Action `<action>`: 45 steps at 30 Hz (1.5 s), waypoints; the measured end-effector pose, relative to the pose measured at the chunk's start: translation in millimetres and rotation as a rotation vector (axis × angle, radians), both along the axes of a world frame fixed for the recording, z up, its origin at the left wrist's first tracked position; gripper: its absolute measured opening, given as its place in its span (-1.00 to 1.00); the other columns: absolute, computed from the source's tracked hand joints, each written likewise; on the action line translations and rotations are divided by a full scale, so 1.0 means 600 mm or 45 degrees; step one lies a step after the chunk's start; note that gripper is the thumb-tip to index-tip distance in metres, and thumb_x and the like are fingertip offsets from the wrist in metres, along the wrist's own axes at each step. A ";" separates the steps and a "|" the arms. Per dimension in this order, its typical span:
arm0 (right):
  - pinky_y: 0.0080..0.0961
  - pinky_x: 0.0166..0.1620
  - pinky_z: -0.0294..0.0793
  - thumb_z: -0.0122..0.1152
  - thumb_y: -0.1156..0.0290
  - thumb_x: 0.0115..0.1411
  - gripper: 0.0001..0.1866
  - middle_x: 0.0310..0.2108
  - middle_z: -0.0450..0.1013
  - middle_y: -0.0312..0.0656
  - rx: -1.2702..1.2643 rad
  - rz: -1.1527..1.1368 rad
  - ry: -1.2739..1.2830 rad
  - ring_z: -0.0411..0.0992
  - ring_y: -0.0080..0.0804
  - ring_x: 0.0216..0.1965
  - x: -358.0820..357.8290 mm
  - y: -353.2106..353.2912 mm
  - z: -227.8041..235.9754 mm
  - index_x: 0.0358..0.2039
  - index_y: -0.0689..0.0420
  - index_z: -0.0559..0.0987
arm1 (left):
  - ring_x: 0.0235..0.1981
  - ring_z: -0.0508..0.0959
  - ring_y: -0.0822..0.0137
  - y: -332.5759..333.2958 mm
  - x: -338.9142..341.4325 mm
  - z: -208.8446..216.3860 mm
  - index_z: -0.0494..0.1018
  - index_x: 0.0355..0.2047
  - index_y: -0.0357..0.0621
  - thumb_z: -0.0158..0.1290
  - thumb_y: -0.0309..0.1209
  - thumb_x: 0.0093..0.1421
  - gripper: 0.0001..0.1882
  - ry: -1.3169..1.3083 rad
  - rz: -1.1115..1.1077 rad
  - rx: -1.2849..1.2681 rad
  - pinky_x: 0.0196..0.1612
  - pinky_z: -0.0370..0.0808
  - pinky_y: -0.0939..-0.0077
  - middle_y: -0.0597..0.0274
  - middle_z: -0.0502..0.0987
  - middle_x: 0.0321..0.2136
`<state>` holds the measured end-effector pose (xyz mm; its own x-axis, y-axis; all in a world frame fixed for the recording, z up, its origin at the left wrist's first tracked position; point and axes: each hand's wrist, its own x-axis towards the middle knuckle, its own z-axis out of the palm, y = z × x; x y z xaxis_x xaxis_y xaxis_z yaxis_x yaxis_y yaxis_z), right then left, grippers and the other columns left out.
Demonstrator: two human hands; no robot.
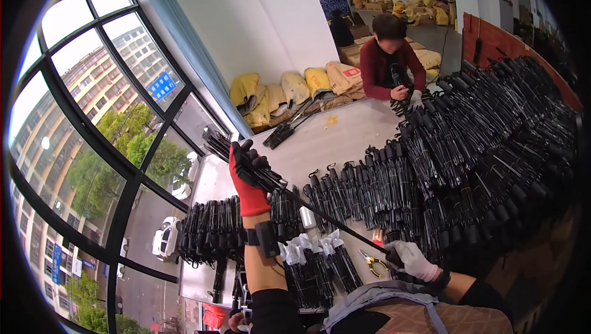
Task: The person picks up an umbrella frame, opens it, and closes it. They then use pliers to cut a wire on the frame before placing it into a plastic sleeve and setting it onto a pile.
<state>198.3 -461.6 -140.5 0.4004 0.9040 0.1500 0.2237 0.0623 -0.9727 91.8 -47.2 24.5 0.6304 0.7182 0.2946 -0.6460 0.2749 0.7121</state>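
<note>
My left hand (246, 171), in a red and black glove, is closed round the folded black ribs of an umbrella frame (326, 216). Its long dark shaft slants down to the right. At the lower end my right hand (415, 261), in a white glove, grips the black handle. Just left of that hand, pliers with yellow and black grips (373, 264) lie on the table. Below the shaft are several umbrella frames with clear plastic on their ends (329, 254). Beyond it stretches a row of black umbrella frames (369, 186).
Large heaps of umbrella frames (486, 131) cover the table's right side; more bundles (212, 229) lie at left. Across the table (351, 128) a person in a dark red top (394, 57) handles frames. Yellow sacks (295, 88) line the wall. Tall windows (104, 118) stand at left.
</note>
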 end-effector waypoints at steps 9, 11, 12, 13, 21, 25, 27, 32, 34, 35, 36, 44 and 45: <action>-0.56 -0.46 0.34 -0.08 0.35 0.34 -0.77 -0.56 0.40 -0.27 0.176 0.082 0.492 0.36 -0.61 -0.51 0.008 0.192 0.137 -0.24 0.25 0.48 | -0.58 0.47 0.36 -0.235 0.080 -0.017 0.45 -0.19 -0.18 0.14 -0.27 0.21 -0.73 0.164 -0.050 -0.273 -0.43 0.55 0.39 0.27 0.43 -0.53; -0.54 -0.46 0.34 -0.05 0.35 0.32 -0.78 -0.58 0.40 -0.26 0.137 0.133 0.372 0.36 -0.60 -0.52 0.010 0.188 0.147 -0.25 0.25 0.47 | -0.55 0.48 0.34 -0.246 0.061 -0.032 0.44 -0.15 -0.17 0.12 -0.25 0.22 -0.71 0.157 -0.053 -0.241 -0.42 0.55 0.38 0.27 0.43 -0.51; -0.53 -0.46 0.34 -0.02 0.35 0.31 -0.79 -0.59 0.39 -0.25 0.084 0.157 0.258 0.36 -0.60 -0.52 0.013 0.181 0.148 -0.26 0.25 0.47 | -0.51 0.49 0.33 -0.258 0.055 -0.048 0.42 -0.11 -0.16 0.10 -0.22 0.24 -0.68 0.157 -0.079 -0.225 -0.40 0.55 0.37 0.27 0.43 -0.48; -0.51 -0.46 0.34 0.00 0.34 0.29 -0.79 -0.60 0.39 -0.24 0.031 0.179 0.143 0.36 -0.59 -0.53 0.016 0.179 0.146 -0.27 0.25 0.46 | -0.47 0.51 0.31 -0.261 0.054 -0.057 0.41 -0.07 -0.14 0.08 -0.20 0.25 -0.66 0.158 -0.107 -0.209 -0.39 0.54 0.36 0.27 0.44 -0.45; -0.39 -0.43 0.39 0.00 0.35 0.28 -0.77 -0.56 0.45 -0.09 0.308 -0.035 0.136 0.43 -0.27 -0.55 -0.001 0.247 0.167 -0.23 0.30 0.44 | -0.44 0.51 0.38 -0.276 0.083 0.023 0.44 -0.17 -0.25 0.10 -0.25 0.26 -0.70 0.124 0.022 -0.209 -0.29 0.53 0.49 0.22 0.50 -0.43; -0.31 -0.37 0.42 -0.01 0.33 0.30 -0.74 -0.49 0.48 0.04 0.487 -0.191 -0.206 0.49 -0.06 -0.45 -0.006 0.287 0.152 -0.22 0.31 0.45 | -0.47 0.51 0.36 -0.276 0.074 -0.064 0.44 -0.19 -0.26 0.03 -0.17 0.30 -0.65 0.106 -0.128 -0.248 -0.32 0.51 0.50 0.22 0.50 -0.45; -0.30 -0.35 0.42 -0.03 0.33 0.30 -0.73 -0.46 0.48 0.06 0.559 -0.198 -0.211 0.50 -0.04 -0.40 -0.001 0.296 0.115 -0.22 0.32 0.45 | -0.48 0.50 0.38 -0.288 0.092 -0.098 0.44 -0.20 -0.26 0.02 -0.15 0.30 -0.64 0.166 0.009 -0.149 -0.35 0.49 0.52 0.23 0.49 -0.48; -0.33 -0.30 0.42 -0.07 0.35 0.33 -0.73 -0.41 0.48 0.12 0.449 -0.121 -0.089 0.50 -0.03 -0.32 -0.008 0.287 0.114 -0.24 0.34 0.45 | -0.47 0.45 0.49 -0.287 0.082 -0.091 0.44 -0.26 -0.22 0.09 -0.16 0.27 -0.67 0.326 0.349 -0.022 -0.36 0.40 0.60 0.33 0.49 -0.48; -0.36 -0.30 0.42 -0.07 0.35 0.33 -0.73 -0.41 0.47 0.12 0.354 -0.049 -0.063 0.49 -0.05 -0.32 -0.005 0.294 0.122 -0.25 0.35 0.45 | -0.45 0.44 0.53 -0.280 0.078 -0.083 0.44 -0.28 -0.20 0.11 -0.17 0.25 -0.69 0.307 0.359 -0.036 -0.35 0.38 0.64 0.38 0.49 -0.46; -0.37 -0.31 0.41 -0.07 0.36 0.33 -0.73 -0.44 0.47 0.07 0.333 -0.013 0.020 0.47 -0.10 -0.36 -0.005 0.297 0.114 -0.25 0.36 0.45 | -0.45 0.45 0.52 -0.282 0.080 -0.089 0.43 -0.28 -0.21 0.11 -0.20 0.26 -0.71 0.385 0.460 0.074 -0.36 0.39 0.63 0.35 0.48 -0.46; -0.38 -0.33 0.40 -0.06 0.37 0.32 -0.73 -0.47 0.46 0.03 0.305 0.010 0.110 0.45 -0.14 -0.39 -0.004 0.297 0.102 -0.25 0.36 0.45 | -0.46 0.45 0.52 -0.287 0.083 -0.096 0.43 -0.28 -0.22 0.10 -0.24 0.26 -0.73 0.476 0.548 0.181 -0.37 0.40 0.62 0.33 0.48 -0.46; -0.66 -0.65 0.10 0.00 0.17 0.32 -0.68 -0.68 0.27 -0.38 0.125 0.117 0.503 0.20 -0.65 -0.71 0.025 0.137 0.091 -0.33 0.22 0.46 | -0.08 0.44 0.42 -0.236 -0.026 -0.161 0.35 0.13 -0.16 0.10 -0.32 0.24 -0.54 0.448 0.576 0.566 -0.04 0.42 0.49 0.23 0.48 -0.05; -0.71 -0.70 0.04 0.03 0.02 0.31 -0.58 -0.73 0.25 -0.38 0.073 0.079 0.426 0.17 -0.67 -0.77 0.047 0.099 0.081 -0.36 0.18 0.45 | -0.02 0.42 0.35 -0.185 -0.020 -0.130 0.33 0.13 -0.17 0.03 -0.09 0.21 -0.43 0.338 0.555 0.342 0.02 0.39 0.40 0.17 0.44 0.01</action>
<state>226.5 -402.5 -92.1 0.3806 0.9220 0.0706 -0.1133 0.1223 -0.9860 79.5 -158.4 -53.5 0.3702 0.8502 0.3744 -0.4485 -0.1894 0.8735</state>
